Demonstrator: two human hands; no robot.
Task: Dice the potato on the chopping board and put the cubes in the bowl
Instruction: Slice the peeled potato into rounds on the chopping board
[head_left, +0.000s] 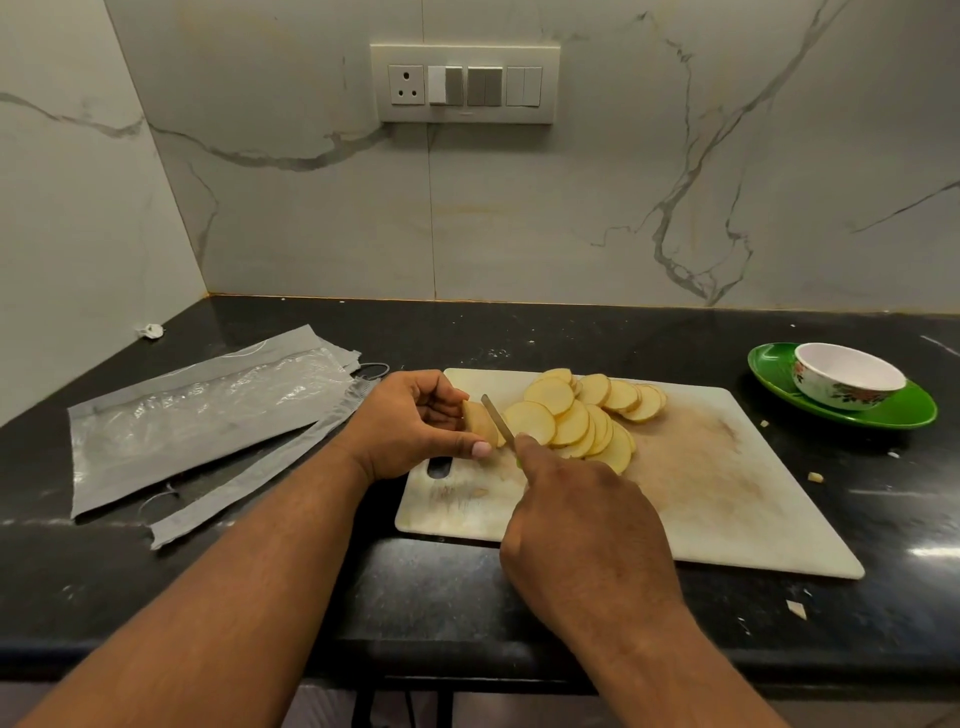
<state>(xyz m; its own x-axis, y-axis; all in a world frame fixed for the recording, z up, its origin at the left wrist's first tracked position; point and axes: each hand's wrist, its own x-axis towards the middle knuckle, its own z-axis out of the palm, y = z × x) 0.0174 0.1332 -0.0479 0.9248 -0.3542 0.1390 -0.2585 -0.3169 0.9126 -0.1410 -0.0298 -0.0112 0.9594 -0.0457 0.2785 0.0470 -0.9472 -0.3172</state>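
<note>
One chopping board (701, 478), one knife (497, 418), one bowl (847, 376), one green plate (893, 413), two hands, one potato end piece (477, 417) and over a dozen overlapping potato slices (582, 415).

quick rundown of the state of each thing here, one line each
potato end piece: uncut, held by left hand
knife: blade against the end piece, gripped by right hand
potato slices: round, overlapping on the board, not diced
chopping board: flat on counter, stained
bowl: upright on green plate, no cubes visible inside
plastic packaging: torn open, lying flat
</note>
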